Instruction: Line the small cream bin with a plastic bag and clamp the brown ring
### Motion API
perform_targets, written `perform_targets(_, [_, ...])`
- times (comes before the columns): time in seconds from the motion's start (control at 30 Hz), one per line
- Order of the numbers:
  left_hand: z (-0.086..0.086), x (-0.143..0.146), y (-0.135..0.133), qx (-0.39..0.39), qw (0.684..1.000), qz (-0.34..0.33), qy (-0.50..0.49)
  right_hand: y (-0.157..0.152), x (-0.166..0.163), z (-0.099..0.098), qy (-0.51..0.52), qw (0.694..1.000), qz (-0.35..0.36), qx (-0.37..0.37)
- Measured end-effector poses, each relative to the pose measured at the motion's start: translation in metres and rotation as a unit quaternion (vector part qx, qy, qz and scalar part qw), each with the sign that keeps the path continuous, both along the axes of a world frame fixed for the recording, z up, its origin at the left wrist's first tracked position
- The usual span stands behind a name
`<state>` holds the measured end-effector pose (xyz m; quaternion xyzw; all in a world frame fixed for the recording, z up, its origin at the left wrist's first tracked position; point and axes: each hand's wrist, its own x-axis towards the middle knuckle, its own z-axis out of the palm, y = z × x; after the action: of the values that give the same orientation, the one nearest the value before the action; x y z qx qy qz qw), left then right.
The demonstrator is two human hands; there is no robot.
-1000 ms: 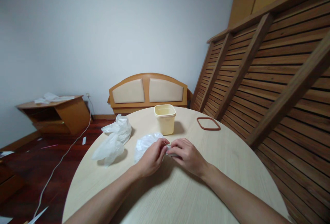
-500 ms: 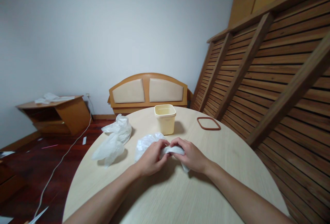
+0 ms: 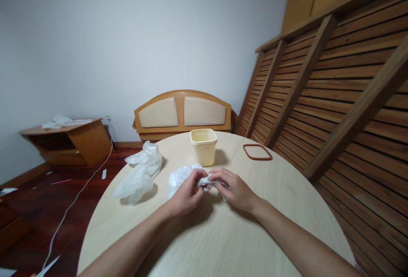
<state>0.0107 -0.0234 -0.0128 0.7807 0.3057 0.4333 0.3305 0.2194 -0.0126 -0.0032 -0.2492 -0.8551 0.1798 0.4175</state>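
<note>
Both of my hands grip a white plastic bag point(image 3: 208, 181), which is bunched and twisted between my fingers above the round table point(image 3: 248, 243). My left hand point(image 3: 188, 193) is closed on the left end of the twist, my right hand point(image 3: 236, 190) on the right end; parts of the bag are hidden by the fingers. Behind my left hand lies a puffy white plastic bag point(image 3: 179, 178); whether it joins the held piece I cannot tell. Just beyond my hands stands a pale yellow square tub point(image 3: 204, 151), its top uncovered.
Another crumpled white bag point(image 3: 142, 173) lies at the table's left. A brown rounded-square ring point(image 3: 257, 152) rests at the right. A slatted wooden frame point(image 3: 318, 98) leans along the right side. Beyond the table are a headboard point(image 3: 181, 111), a low cabinet point(image 3: 91, 141) and a cord point(image 3: 76, 200).
My fingers have shifted on the twisted bag, and its loose end below my right hand shows less now. The tub, ring and other bag stay in place.
</note>
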Motion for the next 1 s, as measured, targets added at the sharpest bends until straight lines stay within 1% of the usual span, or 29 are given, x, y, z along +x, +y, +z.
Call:
perform_targets(0.23, [0.005, 0.002, -0.004, -0.066, 0.997, -0.04, -0.016, -0.001, -0.003, -0.002, 0.016, 1.0, 0.009, 0.014])
perform_targets(0.4, [0.008, 0.004, -0.006, -0.071, 0.997, -0.036, -0.02, 0.0, -0.005, -0.002, -0.012, 0.996, -0.014, 0.084])
perform_targets(0.47, [0.008, 0.004, -0.006, -0.075, 0.996, -0.045, -0.032, -0.001, -0.004, 0.0, -0.024, 0.995, -0.03, 0.095])
perform_targets(0.53, [0.008, 0.003, -0.005, -0.08, 0.995, -0.054, -0.039, -0.002, -0.003, 0.001, -0.029, 0.995, -0.037, 0.086])
perform_targets(0.6, [0.007, 0.002, -0.005, -0.077, 0.995, -0.059, -0.036, -0.002, -0.003, 0.002, -0.02, 0.997, -0.025, 0.064])
perform_targets(0.67, [0.007, 0.0, -0.004, -0.07, 0.995, -0.061, -0.029, -0.001, -0.003, 0.0, 0.011, 0.999, -0.011, 0.037])
perform_targets(0.77, [0.006, -0.001, -0.004, -0.067, 0.996, -0.053, -0.03, 0.002, -0.004, -0.003, 0.063, 0.998, -0.022, 0.007])
perform_targets(0.83, [0.004, -0.001, -0.003, -0.057, 0.997, -0.036, -0.031, 0.003, -0.007, -0.005, 0.074, 0.997, -0.033, -0.005])
perform_targets(1.0, [0.002, -0.002, 0.002, -0.011, 0.999, 0.038, -0.034, 0.002, -0.011, -0.008, 0.074, 0.996, -0.032, -0.025])
